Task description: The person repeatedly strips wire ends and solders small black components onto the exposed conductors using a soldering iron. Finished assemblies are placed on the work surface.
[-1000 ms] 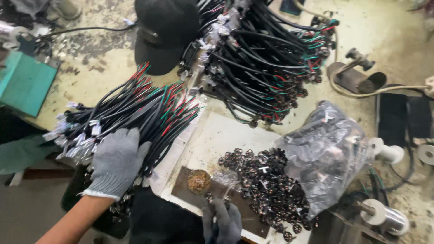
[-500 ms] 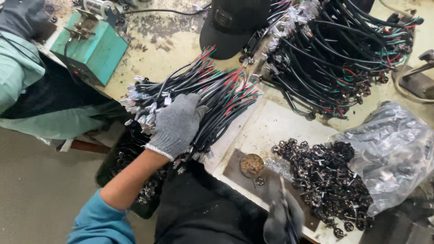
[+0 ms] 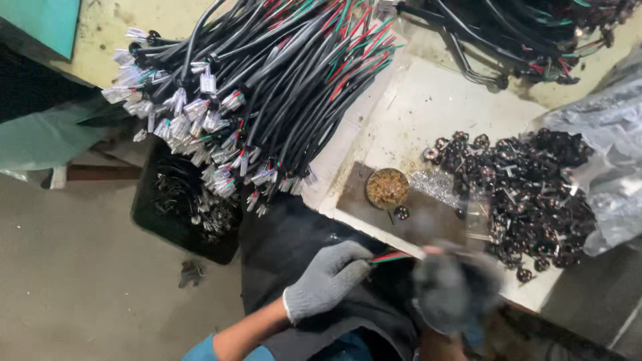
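Note:
My left hand [image 3: 326, 279], in a grey knit glove, sits over my dark lap and pinches a thin cable with red and green wires [image 3: 391, 257]. My right hand [image 3: 455, 286], also gloved, is blurred by motion just right of it, at the cable's other end; whether it grips the cable I cannot tell. A large bundle of black cables with white-tagged ends and red and green wires [image 3: 261, 100] lies on the table above my left hand. A heap of small dark round parts [image 3: 528, 187] spills onto the white board [image 3: 428, 107] beyond my right hand.
A small round tin of brownish paste [image 3: 387, 188] sits on a dark plate near the board's front edge. A black bin of parts [image 3: 184, 207] stands on the floor below the table edge. A crinkled plastic bag [image 3: 612, 154] lies at right; more cables [image 3: 521, 33] at top right.
My left hand has left the big cable bundle and come down to my lap with one cable. The view has tilted down and closer; my right hand now moves fast.

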`<state>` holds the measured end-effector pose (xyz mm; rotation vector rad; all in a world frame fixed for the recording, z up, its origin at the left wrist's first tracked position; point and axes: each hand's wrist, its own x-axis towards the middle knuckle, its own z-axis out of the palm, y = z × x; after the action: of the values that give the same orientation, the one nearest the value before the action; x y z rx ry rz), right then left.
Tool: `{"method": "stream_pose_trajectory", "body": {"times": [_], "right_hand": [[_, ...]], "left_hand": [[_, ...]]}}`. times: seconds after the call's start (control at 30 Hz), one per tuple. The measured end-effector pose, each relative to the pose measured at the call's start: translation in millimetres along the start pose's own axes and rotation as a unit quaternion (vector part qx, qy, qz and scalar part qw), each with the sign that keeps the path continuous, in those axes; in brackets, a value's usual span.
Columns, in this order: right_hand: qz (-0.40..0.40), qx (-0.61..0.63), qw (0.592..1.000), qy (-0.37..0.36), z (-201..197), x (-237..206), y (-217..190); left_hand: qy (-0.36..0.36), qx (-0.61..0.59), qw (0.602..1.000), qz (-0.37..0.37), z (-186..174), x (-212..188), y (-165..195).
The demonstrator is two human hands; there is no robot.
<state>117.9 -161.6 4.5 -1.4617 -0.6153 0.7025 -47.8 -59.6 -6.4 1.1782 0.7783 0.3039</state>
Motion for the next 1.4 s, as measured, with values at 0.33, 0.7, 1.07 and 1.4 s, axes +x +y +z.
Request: {"method": "stream_pose_trajectory", "body": {"times": [0.33,0.7,1.07,1.4], "right_hand": [[-0.015,-0.062,0.998,0.020,22.4,-11.0,24.9],[0.043,-0.113,0.993,0.006,-3.4,-0.7,37.9],[0.000,-0.204,0.979,-0.031,-15.4,4.7,32.3],[0.057,-0.209,0.975,0.051,4.8,-7.2,25.0]], "left_hand": [[0.023,0.075,0.993,0.088,-3.2,11.6,15.3],[-0.020,0.012,1.000,0.011,1.1,27.4,16.1],[0.014,0.041,0.997,0.058,0.8,26.2,12.3],[-0.005,-0.066,0.997,0.040,-2.1,29.6,9.8]]}}
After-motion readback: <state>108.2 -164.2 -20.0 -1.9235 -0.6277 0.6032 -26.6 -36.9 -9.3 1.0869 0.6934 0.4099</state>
